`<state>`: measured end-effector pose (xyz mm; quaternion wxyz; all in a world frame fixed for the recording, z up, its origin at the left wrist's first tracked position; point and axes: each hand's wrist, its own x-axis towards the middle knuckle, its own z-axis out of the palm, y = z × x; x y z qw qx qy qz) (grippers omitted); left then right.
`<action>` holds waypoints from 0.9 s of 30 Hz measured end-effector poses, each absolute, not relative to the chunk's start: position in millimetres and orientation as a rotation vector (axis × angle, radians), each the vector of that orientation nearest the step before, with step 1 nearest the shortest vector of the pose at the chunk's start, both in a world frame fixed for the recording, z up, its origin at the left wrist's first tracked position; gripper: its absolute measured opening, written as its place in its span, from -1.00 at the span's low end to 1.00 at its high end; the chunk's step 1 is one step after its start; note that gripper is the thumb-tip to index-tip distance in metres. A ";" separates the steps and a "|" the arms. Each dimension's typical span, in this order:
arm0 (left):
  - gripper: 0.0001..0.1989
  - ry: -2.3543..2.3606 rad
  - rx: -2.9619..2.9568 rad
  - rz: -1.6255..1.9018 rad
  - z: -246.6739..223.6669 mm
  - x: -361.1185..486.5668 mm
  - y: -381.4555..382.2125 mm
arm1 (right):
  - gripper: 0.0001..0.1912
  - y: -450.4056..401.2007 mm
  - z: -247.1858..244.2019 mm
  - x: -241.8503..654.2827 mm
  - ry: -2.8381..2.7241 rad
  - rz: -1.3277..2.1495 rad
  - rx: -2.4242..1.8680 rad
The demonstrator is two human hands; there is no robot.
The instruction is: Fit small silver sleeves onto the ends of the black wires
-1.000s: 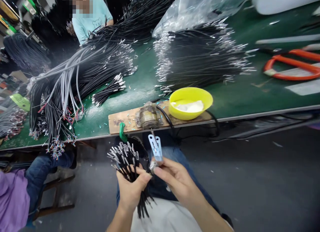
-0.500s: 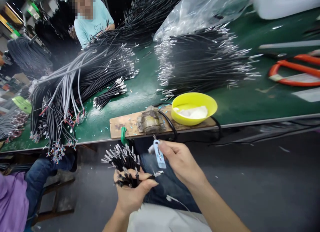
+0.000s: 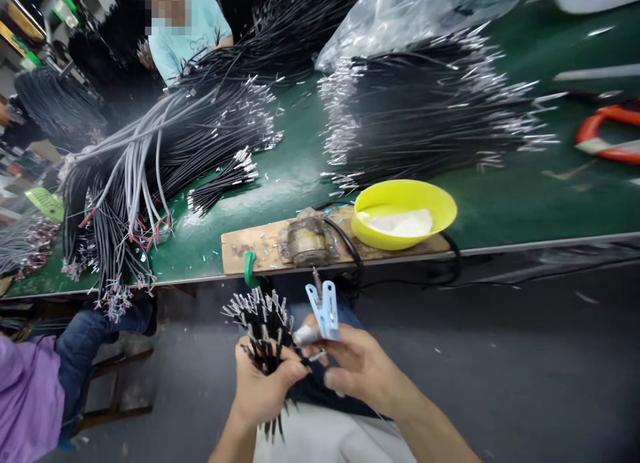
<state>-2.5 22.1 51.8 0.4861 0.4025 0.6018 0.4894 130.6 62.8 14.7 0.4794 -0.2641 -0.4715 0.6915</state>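
My left hand (image 3: 265, 386) is closed around a bundle of thin black cables (image 3: 257, 316), their stripped silvery ends pointing up and their tails hanging below the fist. One cable end (image 3: 318, 356) sticks out to the right past my left thumb. My right hand (image 3: 360, 370) is beside that end, thumb and fingers apart, with a white wrapping on one fingertip. Just above my right fingers, a pale blue clothespin (image 3: 325, 310) hangs on the shaft of a small motor (image 3: 307, 243). Whether my right fingers touch the cable end I cannot tell.
The motor sits on a wooden board (image 3: 237, 253) at the green table's edge, beside a green clamp (image 3: 249, 270) and a yellow bowl (image 3: 445, 213) of white material. Cable piles (image 3: 425, 116) lie behind. Orange-handled scissors (image 3: 595, 133) lie right. A co-worker (image 3: 173, 56) sits across.
My right hand has let go of the clothespin and moved down to the cable end at my left hand. The clothespin's legs have spread, and it stays on the shaft.
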 end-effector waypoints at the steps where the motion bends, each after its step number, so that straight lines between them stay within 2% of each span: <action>1: -0.67 1.474 0.980 1.194 51.0 -3.0 21.3 | -0.66 61.0 16.6 132.0 -1.212 1.610 -0.694; 4: -0.65 1.515 0.990 1.170 50.0 -3.6 19.6 | -0.73 59.0 23.3 133.8 -1.314 1.407 -0.832; 6: -0.64 1.503 1.000 1.128 50.3 -3.5 19.3 | -0.72 58.4 24.6 132.7 -1.261 1.419 -0.848; 12: -0.65 1.424 1.113 1.157 55.8 -0.9 20.3 | -0.61 51.3 23.0 121.3 -0.737 2.009 -0.578; 15: -0.70 1.438 1.092 1.150 57.8 0.6 19.6 | -0.60 47.0 23.0 116.8 -0.544 2.139 -0.521; 23: -0.72 1.496 0.973 1.229 49.5 -0.2 9.8 | -0.79 47.8 23.5 118.7 -0.650 1.838 -0.873; 27: -0.69 1.506 0.919 1.237 49.2 1.3 6.9 | -0.76 47.3 15.2 120.1 -0.665 1.783 -0.895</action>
